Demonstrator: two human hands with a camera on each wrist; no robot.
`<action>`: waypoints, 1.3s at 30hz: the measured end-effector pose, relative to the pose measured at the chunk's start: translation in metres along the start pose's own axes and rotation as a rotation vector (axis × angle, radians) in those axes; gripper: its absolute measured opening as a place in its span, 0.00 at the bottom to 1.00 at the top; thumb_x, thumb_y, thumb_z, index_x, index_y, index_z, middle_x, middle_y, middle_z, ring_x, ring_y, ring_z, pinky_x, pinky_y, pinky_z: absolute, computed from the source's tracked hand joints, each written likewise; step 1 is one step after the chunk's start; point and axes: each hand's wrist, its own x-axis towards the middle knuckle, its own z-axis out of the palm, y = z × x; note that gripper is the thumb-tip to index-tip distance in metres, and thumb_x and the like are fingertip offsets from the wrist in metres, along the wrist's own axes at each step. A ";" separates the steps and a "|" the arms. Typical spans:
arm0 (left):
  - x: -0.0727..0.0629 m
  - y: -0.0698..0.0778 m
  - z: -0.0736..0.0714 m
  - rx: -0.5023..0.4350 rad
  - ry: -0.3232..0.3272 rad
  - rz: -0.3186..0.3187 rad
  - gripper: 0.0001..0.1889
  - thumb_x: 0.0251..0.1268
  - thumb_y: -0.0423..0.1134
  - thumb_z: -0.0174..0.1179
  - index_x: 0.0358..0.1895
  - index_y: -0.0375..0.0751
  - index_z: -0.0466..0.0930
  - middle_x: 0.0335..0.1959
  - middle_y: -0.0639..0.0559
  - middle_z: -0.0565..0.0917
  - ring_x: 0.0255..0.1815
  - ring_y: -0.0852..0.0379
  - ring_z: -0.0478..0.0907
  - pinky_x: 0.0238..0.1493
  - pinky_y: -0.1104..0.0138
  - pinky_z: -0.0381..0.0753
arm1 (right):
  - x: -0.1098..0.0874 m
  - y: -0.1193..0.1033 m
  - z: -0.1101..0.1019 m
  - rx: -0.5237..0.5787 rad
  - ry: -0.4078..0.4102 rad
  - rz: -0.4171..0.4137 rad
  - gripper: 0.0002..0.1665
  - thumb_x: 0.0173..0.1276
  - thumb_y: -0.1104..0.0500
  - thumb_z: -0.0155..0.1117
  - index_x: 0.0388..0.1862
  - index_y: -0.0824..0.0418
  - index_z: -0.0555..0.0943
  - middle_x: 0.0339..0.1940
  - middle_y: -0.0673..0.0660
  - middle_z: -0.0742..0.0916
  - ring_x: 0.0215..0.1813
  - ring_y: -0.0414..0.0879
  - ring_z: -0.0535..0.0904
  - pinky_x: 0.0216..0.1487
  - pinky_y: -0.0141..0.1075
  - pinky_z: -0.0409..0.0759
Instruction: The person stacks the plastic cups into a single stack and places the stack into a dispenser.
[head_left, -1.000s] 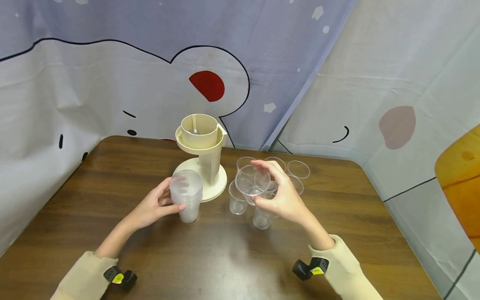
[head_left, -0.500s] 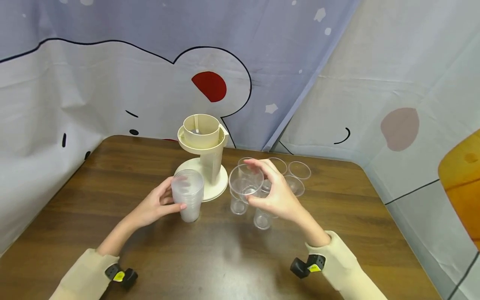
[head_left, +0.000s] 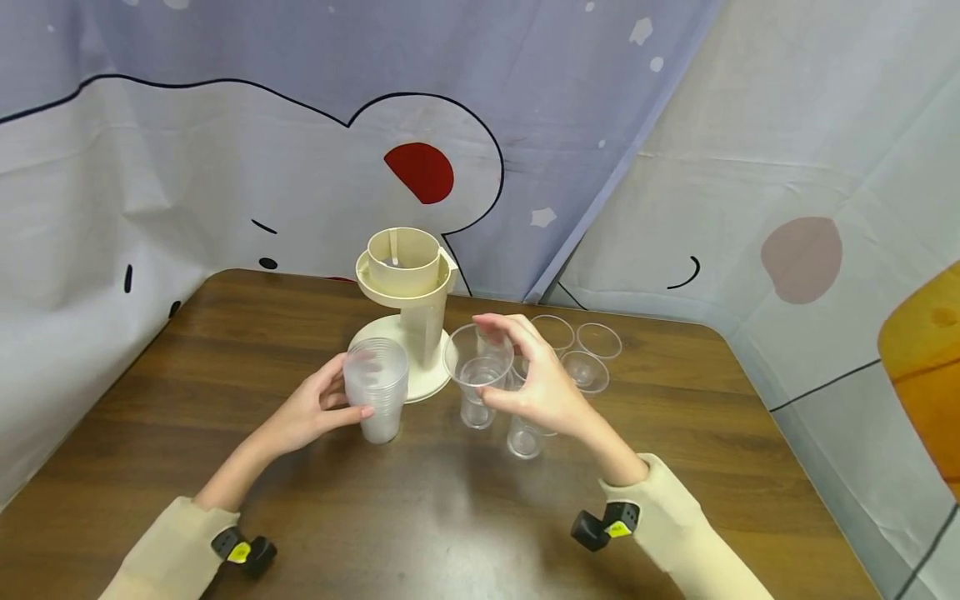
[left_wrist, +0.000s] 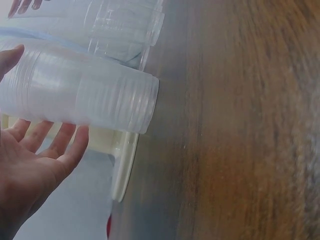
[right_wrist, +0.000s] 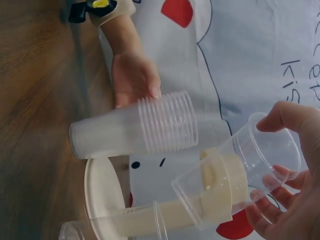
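In the head view, my left hand point(head_left: 311, 412) is curled round a nested stack of clear plastic cups point(head_left: 381, 400). The stack stands nearly upright, its base on or very near the table. My right hand point(head_left: 543, 383) grips a single clear plastic cup point(head_left: 456, 360) near its rim, between thumb and fingers. That cup is raised, its mouth tilted toward the head camera, and other cups show through it. The right wrist view shows the held cup point(right_wrist: 260, 145) apart from the stack point(right_wrist: 110, 132), overlapping a cream cup holder point(right_wrist: 220, 195) behind it.
Behind the stack, the cream holder point(head_left: 423, 325) stands on a round base. Several clear cups stand on the table right of it, including one in front point(head_left: 523, 442) and one at back right point(head_left: 599, 340), partly hidden by my right hand. A printed curtain point(head_left: 300, 167) borders the table point(head_left: 420, 517).
My right hand has moved left with the single cup, from above the standing cups toward the cream holder. My left hand and the stack have stayed almost still.
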 end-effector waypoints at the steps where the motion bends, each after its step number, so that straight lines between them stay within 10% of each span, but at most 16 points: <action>1: 0.000 0.000 0.000 0.000 0.001 0.000 0.33 0.56 0.29 0.67 0.65 0.36 0.63 0.54 0.60 0.74 0.53 0.71 0.76 0.50 0.71 0.81 | 0.001 0.000 0.001 0.003 0.000 0.000 0.43 0.45 0.64 0.70 0.66 0.55 0.71 0.56 0.57 0.78 0.59 0.44 0.72 0.57 0.41 0.74; 39: -0.001 -0.001 0.000 0.008 -0.001 0.031 0.33 0.57 0.28 0.66 0.66 0.35 0.63 0.54 0.61 0.74 0.53 0.71 0.76 0.49 0.71 0.81 | 0.031 -0.023 0.017 0.144 -0.021 -0.078 0.44 0.46 0.68 0.71 0.66 0.58 0.70 0.57 0.53 0.77 0.60 0.43 0.71 0.63 0.38 0.71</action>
